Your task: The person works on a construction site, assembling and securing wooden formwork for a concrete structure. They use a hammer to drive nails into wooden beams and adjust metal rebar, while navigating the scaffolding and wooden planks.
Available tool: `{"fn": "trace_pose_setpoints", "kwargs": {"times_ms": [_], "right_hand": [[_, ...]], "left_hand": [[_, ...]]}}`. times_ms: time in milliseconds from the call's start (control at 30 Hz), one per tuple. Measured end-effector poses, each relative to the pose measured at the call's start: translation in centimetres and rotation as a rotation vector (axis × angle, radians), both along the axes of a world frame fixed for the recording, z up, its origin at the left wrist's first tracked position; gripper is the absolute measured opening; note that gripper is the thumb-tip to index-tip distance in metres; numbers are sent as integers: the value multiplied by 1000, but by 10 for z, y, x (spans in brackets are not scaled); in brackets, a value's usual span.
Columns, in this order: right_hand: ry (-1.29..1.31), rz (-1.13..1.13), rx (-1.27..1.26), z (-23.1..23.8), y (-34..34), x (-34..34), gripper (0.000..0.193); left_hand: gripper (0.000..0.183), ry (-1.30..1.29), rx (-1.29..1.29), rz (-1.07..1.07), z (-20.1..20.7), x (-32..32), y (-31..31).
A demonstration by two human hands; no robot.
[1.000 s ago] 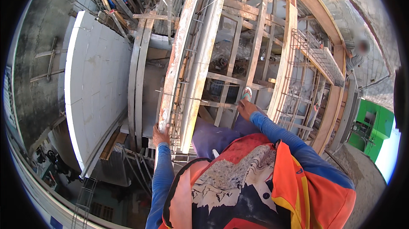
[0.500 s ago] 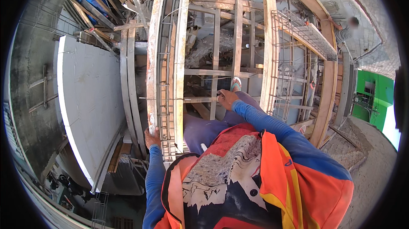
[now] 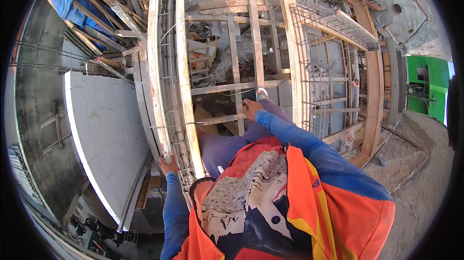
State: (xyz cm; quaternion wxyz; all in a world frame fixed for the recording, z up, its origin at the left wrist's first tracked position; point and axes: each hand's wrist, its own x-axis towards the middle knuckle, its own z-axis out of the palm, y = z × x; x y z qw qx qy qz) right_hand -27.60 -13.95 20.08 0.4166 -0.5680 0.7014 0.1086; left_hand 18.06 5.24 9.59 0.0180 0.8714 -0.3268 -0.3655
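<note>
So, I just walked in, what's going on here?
A person's bare left hand is at the near end of a long, pale, stained wooden board. Just right of that board runs a long, grey steel rebar cage. The bare right hand is by a narrow, brown wooden crosspiece; whether it touches it, I can't tell. A large white panel stands off to the left.

My sleeves (image 3: 290, 132) were blue, jacket (image 3: 357, 216) orange with yellow banding. Shirt (image 3: 253, 202) had black, red and speckled grey-white print. Trousers (image 3: 222, 149) were purple. Left-side board (image 3: 153, 66) was pale tan, whitish smears. Big panel (image 3: 106, 129) was white, building (image 3: 435, 86) bright green, tarp (image 3: 67, 1) blue.
</note>
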Motion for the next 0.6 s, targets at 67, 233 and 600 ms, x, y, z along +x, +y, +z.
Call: {"fn": "trace_pose_setpoints", "kwargs": {"times_ms": [67, 233, 600], "right_hand": [[48, 15, 28, -8, 0, -4, 41], [57, 69, 78, -34, -8, 8, 48], [-272, -408, 219, -90, -85, 182, 93]], "left_hand": [[90, 4, -60, 5, 10, -12, -14], [86, 7, -86, 64, 25, -20, -38], [75, -49, 8, 119, 32, -1, -51]]}}
